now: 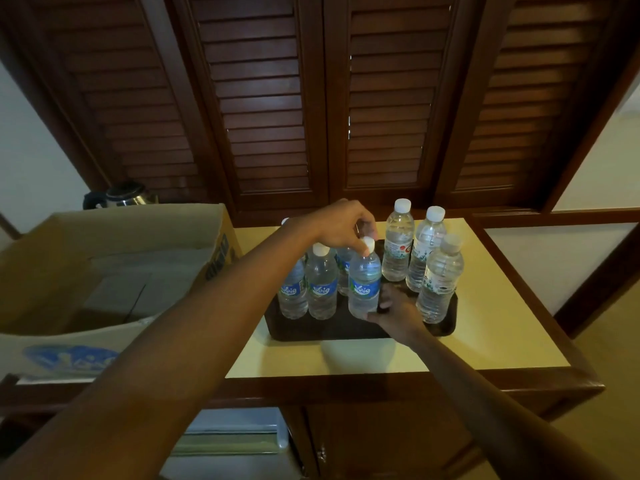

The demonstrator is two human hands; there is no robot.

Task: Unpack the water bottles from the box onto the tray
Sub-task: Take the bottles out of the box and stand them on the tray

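- The cardboard box point(104, 268) sits to the left of the tray, flaps open, with a blue logo on its near side; only its bare cardboard floor shows inside.
- A metal kettle point(123, 195) peeks over the box's far edge, left of the tray and further back.
- The dark tray point(311, 329) lies on the pale tabletop point(491, 317), just right of the box, and carries all the bottles I can see.
- Two blue-label bottles point(322, 282) stand upright side by side at the tray's left end; another cap shows behind the forearm, and one more bottle is half hidden behind them.
- The left hand point(346, 226) reaches over from the box side, its fingers curled down, pinching the white cap of the held bottle point(364, 282).
- That held bottle stands upright near the middle of the tray's front, its blue label facing me; whether its base touches the tray I cannot tell.
- The right hand point(394, 310) sits low on the tray, fingers wrapped round the bottom of that same bottle from its right side.
- Three white-label bottles point(398, 244) stand upright on the tray's right half, two toward the back and one nearer the front right corner.
- Dark louvred wooden doors point(263, 98) rise behind the tray.
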